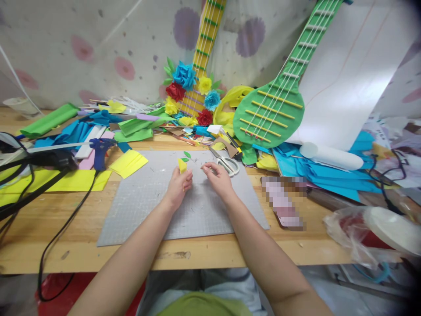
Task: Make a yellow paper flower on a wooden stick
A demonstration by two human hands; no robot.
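My left hand (179,188) is closed above the grey cutting mat (138,210). A small piece of yellow paper (182,165) is pinched in it and sticks up past the thumb. To its right, my right hand (217,177) is bent inward with thumb and fingertips together; whether anything is between them is too small to tell. The two hands are apart. Just beyond them lies a small green paper leaf (187,155). Scissors with pale grey handles (234,167) rest on the mat behind my right hand.
A blue glue gun (100,153) with a black cable stands at left near folded yellow paper (129,163). Behind the mat are paper scraps, a flower-covered yellow paper guitar (201,61) and a green one (269,115). At right are a blurred-out flat object (283,202) and a white roll (332,156).
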